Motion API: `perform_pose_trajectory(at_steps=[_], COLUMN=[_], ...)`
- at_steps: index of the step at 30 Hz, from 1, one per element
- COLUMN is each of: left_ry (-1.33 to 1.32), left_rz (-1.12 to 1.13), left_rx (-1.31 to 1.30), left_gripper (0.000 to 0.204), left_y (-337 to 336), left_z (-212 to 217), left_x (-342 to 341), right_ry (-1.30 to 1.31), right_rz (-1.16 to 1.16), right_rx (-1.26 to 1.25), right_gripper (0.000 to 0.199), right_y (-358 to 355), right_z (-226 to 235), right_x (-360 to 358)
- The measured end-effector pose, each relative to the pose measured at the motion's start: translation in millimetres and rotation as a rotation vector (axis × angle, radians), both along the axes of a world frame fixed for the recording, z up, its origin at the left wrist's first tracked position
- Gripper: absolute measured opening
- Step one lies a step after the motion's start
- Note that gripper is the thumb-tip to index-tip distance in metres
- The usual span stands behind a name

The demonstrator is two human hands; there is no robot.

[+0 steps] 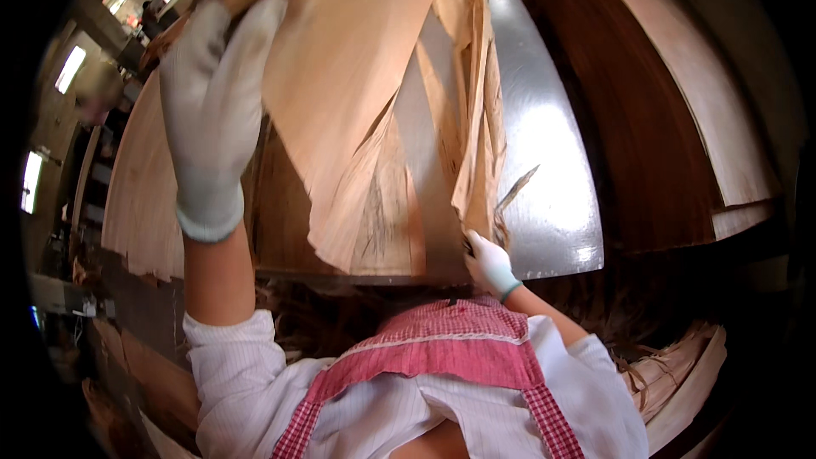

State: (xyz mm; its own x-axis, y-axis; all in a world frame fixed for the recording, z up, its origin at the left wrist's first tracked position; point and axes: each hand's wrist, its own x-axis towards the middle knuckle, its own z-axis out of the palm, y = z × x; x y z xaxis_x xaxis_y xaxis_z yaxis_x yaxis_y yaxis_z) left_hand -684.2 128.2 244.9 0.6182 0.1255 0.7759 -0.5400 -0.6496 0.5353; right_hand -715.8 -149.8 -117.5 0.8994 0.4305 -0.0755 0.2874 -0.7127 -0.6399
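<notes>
A large, thin tan wood veneer sheet (340, 76) hangs raised over the work table, its lower edge ragged and split. My left hand (212, 106), in a white glove, is lifted high and closed on the sheet's left edge, with some fingertips hidden at the wood. Near the table's front edge, my gloved right hand (490, 263) grips the lower end of a bunch of torn, crumpled veneer strips (478, 127). Beneath them lies a shiny metal tabletop (552, 204). Another piece of veneer (378, 221) rests on it, partly covered by the raised sheet.
To the right stands a dark brown wood surface (612, 110) with a pale veneer sheet (697, 76) beyond it. More pale veneer (140, 178) lies at the left. Loose scraps (680, 374) are heaped at my lower right, and shredded waste sits below the table's front edge.
</notes>
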Motion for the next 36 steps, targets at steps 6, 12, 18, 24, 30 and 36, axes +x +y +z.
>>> perform_pose_trajectory(at_steps=[6, 12, 18, 24, 30, 36], left_ry=[-0.001, 0.007, -0.147, -0.081, -0.046, -0.029], left_rz=[-0.246, -0.343, -0.347, -0.324, -0.361, -0.334], left_rx=[-0.063, 0.01, 0.16, 0.094, 0.046, 0.05], left_gripper=[0.018, 0.016, 0.017, 0.017, 0.014, 0.012], left_y=[-25, -25, -9, -9, -5, 3], left_z=[31, 49, 59, 54, 51, 51], left_x=[17, 10, 40, 31, 39, 41], right_ry=[0.209, 0.24, 0.212, 0.277, 0.257, 0.206], right_rz=[0.112, 0.139, 0.08, -0.014, -0.032, -0.087], right_rx=[-0.09, -0.271, -0.245, -0.236, -0.299, -0.326], right_gripper=[0.035, 0.069, 0.059, 0.049, 0.04, 0.027], right_y=[96, 123, 118, 124, 137, 141], right_z=[-10, -10, -34, -23, -25, -44], right_x=[17, 3, 1, 0, -2, 0])
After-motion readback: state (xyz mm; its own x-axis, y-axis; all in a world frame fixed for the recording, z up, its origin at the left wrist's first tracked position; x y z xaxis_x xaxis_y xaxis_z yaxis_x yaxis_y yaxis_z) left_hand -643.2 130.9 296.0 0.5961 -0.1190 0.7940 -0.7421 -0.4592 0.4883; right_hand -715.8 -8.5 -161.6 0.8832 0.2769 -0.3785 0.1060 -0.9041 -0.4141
